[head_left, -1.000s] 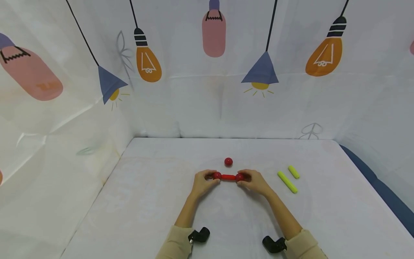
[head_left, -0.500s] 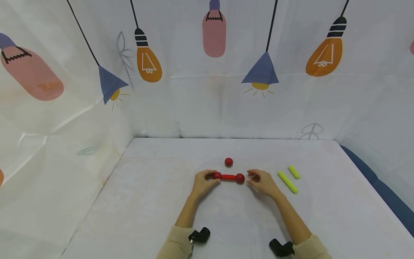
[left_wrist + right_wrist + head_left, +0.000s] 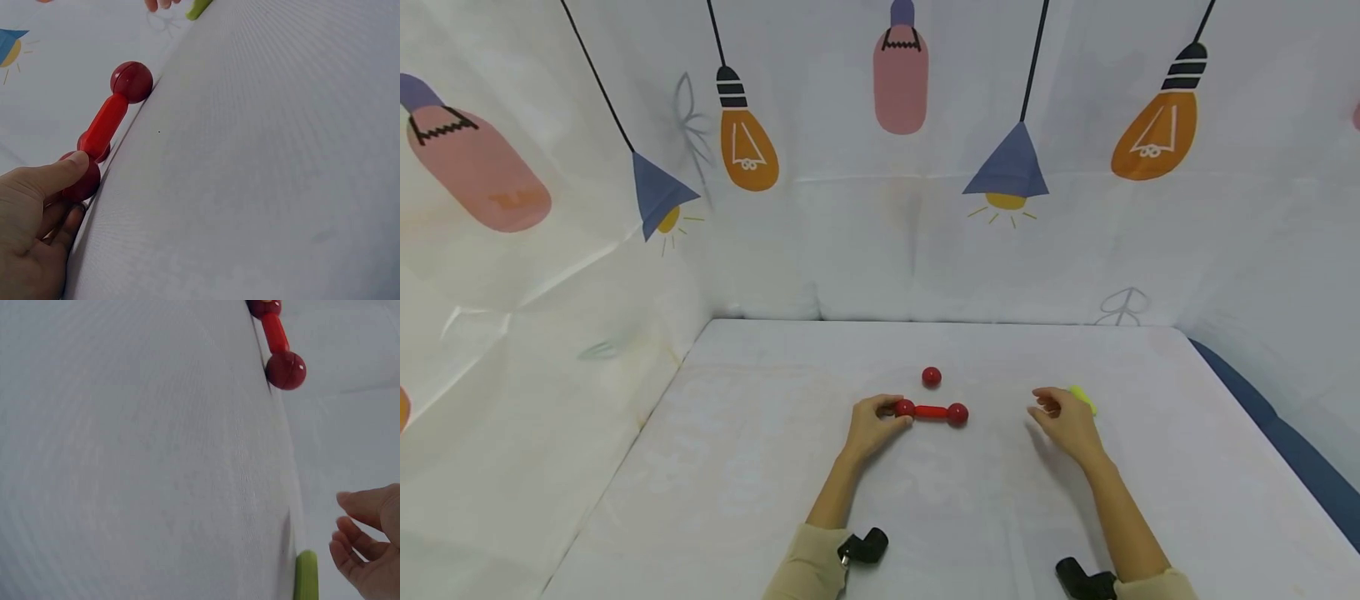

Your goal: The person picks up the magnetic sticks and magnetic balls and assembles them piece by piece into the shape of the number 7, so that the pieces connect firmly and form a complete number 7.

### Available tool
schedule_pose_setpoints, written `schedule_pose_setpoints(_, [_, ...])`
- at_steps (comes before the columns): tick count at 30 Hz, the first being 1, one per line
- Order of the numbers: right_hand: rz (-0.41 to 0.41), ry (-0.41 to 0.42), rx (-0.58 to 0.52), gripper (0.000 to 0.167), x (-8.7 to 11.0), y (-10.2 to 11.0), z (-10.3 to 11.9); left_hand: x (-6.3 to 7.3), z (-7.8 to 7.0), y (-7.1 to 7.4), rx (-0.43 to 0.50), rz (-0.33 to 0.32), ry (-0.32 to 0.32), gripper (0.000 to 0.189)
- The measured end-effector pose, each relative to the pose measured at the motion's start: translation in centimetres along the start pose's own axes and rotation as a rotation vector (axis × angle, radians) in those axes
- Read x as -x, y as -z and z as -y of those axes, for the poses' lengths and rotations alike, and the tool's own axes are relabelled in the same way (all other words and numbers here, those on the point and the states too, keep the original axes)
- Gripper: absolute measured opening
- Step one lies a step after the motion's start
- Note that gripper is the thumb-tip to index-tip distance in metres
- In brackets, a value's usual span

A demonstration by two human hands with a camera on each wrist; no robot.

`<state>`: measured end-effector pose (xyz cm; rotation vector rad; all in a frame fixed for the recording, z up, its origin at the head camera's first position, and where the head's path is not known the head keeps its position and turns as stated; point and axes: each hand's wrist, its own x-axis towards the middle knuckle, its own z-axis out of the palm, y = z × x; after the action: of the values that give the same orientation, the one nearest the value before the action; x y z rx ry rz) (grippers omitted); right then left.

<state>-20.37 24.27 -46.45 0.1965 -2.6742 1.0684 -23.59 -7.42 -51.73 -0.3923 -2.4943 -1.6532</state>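
Note:
In the head view, a red rod [image 3: 932,412] lies on the table with a dark red ball [image 3: 957,415] on its right end and another red ball [image 3: 904,408] on its left end. My left hand [image 3: 872,427] pinches the left ball between thumb and fingers, as the left wrist view shows with the thumb on the ball [image 3: 84,183]. Well to the right, my right hand [image 3: 1067,421] is raised over the table, fingers loosely bent and apart from the thumb, holding nothing. Beneath and beside it are yellow-green sticks; the short stick [image 3: 1084,401] is partly covered, the longer one hidden in the head view.
A loose red ball [image 3: 931,377] sits just behind the rod. The white table [image 3: 760,467] meets a white sheet [image 3: 850,250] printed with lamps at its back edge. A green stick [image 3: 306,576] shows near the right hand in the right wrist view.
My right hand has let go of the right-hand ball and moved right, to above the yellow-green sticks. The left hand keeps its hold, and the rod with its balls stays in place.

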Motion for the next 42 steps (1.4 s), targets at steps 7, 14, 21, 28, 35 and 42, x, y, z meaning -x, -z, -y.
schedule_pose_setpoints(7, [-0.007,-0.053,0.102,0.033,0.8,1.7,-1.2,0.1,-0.1,-0.1,-0.003,0.007,0.006,0.037])
schedule_pose_setpoints(14, [0.11,-0.132,0.159,0.037,0.9,2.3,-2.3,0.2,-0.2,0.0,-0.016,0.011,0.03,0.038])
schedule_pose_setpoints(21, [0.17,-0.182,0.171,0.039,1.0,2.2,-3.0,0.3,-0.3,0.0,-0.018,0.012,0.016,0.038])
schedule_pose_setpoints(28, [0.214,-0.226,0.159,0.042,0.9,2.3,-2.5,0.4,-0.2,-0.1,-0.021,0.011,0.011,0.039])
schedule_pose_setpoints(35, [0.245,-0.245,0.067,0.046,0.8,2.3,-2.6,0.4,-0.3,-0.1,-0.014,0.005,0.011,0.039])
schedule_pose_setpoints(42, [0.264,-0.282,-0.034,0.05,0.7,2.2,-2.7,0.2,-0.3,-0.1,-0.01,0.005,0.006,0.039])
